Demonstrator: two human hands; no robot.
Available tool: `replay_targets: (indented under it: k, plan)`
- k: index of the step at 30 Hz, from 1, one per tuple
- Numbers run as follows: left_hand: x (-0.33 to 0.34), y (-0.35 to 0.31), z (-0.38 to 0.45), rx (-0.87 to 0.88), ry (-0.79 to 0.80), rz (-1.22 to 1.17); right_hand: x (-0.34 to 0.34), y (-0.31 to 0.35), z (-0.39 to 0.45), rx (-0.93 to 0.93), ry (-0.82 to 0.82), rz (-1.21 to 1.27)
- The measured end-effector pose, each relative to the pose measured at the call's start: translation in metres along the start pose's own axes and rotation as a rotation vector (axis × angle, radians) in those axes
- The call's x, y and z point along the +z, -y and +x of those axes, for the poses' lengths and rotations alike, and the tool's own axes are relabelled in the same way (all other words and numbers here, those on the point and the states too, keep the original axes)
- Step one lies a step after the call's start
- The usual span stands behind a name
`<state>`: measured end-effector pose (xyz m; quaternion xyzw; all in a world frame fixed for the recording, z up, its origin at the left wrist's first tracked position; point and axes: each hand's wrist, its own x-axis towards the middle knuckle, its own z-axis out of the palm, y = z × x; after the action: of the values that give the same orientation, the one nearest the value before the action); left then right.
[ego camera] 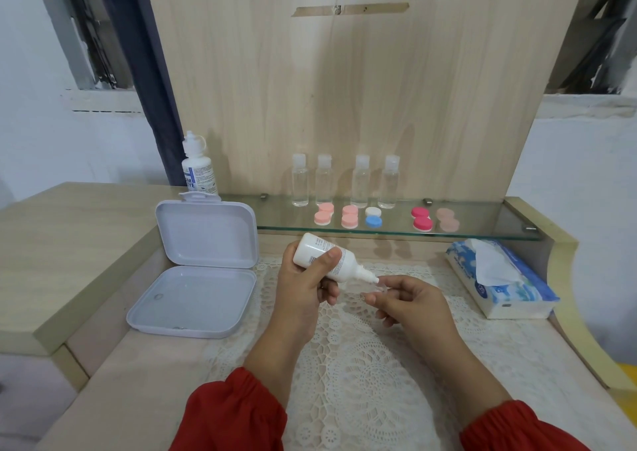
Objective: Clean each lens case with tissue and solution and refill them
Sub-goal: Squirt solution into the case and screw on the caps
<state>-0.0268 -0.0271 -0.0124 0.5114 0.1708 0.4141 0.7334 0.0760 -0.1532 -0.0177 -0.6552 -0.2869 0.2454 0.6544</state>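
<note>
Between both hands, left hand [305, 283] grips tilted solution bottle [327, 256]; right hand [408, 299] fingers curl around something indistinct at its nozzle.

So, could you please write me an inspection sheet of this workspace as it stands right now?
Surface: wooden desk with a lace mat; glass shelf at the back.
Job's things: white bottle tilted, nozzle toward a small clear item in the right hand, too small to identify; five closed lens cases on the shelf; tissue pack at right.
Clutter: open white box; second bottle; four clear bottles.
Grippers: left hand grips the white bottle; right hand pinches the clear item.
Cables: nothing seen.
Surroundings: wooden back panel, white walls.
</note>
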Motion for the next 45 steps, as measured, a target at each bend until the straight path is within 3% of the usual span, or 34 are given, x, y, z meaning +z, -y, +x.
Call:
replay_targets:
  k: [30,37,42,45]
  plan:
    - [0.0,-0.0007,0.0001,0.015,-0.032,0.002,0.0002,-0.0011,0.0006,0.009,-0.011,-0.027]
    - [0.0005,-0.003,0.0027,-0.08,-0.137,-0.141,-0.0008,-0.0024,-0.0005,0.012,-0.003,-0.06]
    - [-0.0027,-0.005,0.006,-0.159,-0.198,-0.236,-0.0002,-0.0038,-0.0019,0.034,-0.003,-0.149]
    - [-0.0037,-0.0051,0.0068,-0.18,-0.222,-0.267,-0.0021,-0.0045,-0.005,0.013,-0.028,-0.333]
